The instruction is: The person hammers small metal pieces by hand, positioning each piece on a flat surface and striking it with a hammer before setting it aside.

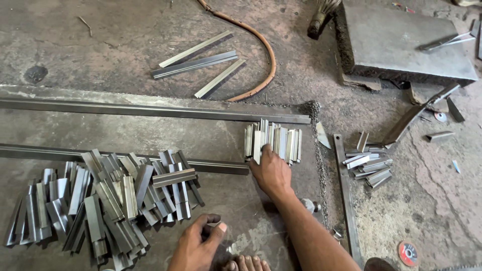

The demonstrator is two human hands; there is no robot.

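My right hand reaches forward to a neat row of short grey metal channel pieces standing side by side on the steel floor plate. Its fingertips grip one light piece at the left end of that row. My left hand rests low near my bare toes, fingers loosely curled, with nothing in it. Just left of it lies a large loose heap of the same short channel pieces.
Two long steel bars run across the plate. Three longer strips and a curved rusty rod lie beyond. At right are a thick steel slab, a small pile of offcuts, an upright flat bar and a red grinding disc.
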